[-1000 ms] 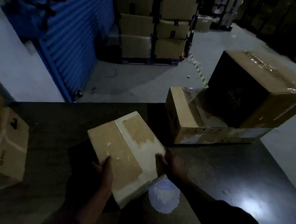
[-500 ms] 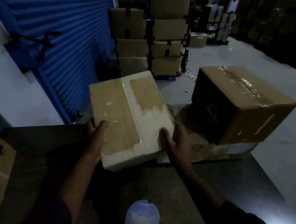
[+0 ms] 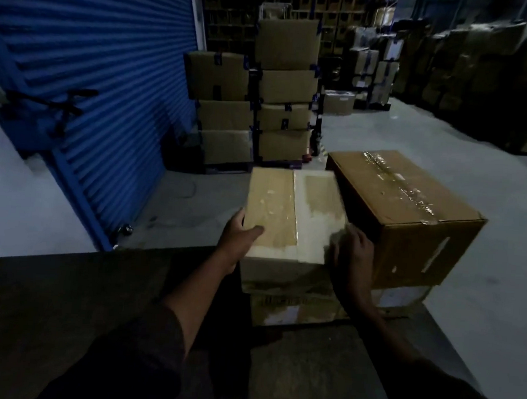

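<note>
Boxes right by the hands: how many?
3: the small box in the left hand and right hand, the big taped box right of it, the flat box beneath both. Others may be hidden.

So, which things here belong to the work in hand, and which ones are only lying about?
In use: small brown cardboard box with white tape, gripped by left hand and right hand; flat cardboard carton beneath it.
Lying about: large brown taped cardboard box; stacked cardboard cartons; blue roller shutter.

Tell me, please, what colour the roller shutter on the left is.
The ribbed metal roller shutter is blue; head view shows it best.
</note>
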A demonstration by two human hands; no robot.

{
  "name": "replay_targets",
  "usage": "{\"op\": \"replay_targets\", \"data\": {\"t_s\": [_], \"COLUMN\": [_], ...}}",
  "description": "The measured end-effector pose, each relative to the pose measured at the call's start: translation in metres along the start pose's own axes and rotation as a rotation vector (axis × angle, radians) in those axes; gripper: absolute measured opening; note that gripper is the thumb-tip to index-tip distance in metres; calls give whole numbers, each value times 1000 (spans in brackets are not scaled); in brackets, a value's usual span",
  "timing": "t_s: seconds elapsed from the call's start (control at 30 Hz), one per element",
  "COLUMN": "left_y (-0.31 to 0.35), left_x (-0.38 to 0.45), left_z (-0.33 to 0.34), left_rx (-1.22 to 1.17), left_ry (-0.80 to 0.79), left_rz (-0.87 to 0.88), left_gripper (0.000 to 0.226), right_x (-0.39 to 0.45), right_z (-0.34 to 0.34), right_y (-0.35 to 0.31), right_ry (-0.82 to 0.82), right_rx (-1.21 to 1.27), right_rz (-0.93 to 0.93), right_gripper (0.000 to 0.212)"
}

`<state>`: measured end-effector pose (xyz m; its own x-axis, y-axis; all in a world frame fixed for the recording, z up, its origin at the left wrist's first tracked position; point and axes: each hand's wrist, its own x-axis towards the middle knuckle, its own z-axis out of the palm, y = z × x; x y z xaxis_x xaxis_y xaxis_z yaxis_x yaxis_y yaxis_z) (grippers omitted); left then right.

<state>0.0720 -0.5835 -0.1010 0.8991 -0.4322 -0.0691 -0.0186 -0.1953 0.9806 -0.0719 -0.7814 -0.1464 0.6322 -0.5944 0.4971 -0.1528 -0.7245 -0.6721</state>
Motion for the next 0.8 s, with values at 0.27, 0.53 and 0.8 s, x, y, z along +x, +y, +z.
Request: {"op": "replay_targets", "data": {"t_s": [0.27,0.53,0.8], "left_y": [-35,-38,-28], "left_x": [-21,-26,-53], "left_z": [36,36,0], "left_rx": [190,376,280], "left_ry": [240,123,187], "left_rz": [72,162,194], "left_gripper": [71,76,63], "right_x": [-12,3,-25], "right_z": [15,24,45], "right_y": [3,-16,-82], "right_ry": [-2,-210,-211], "right_rx": [-187,-263,37], "right_rz": [-214,-218,-225], "right_gripper": [35,36,34]}}
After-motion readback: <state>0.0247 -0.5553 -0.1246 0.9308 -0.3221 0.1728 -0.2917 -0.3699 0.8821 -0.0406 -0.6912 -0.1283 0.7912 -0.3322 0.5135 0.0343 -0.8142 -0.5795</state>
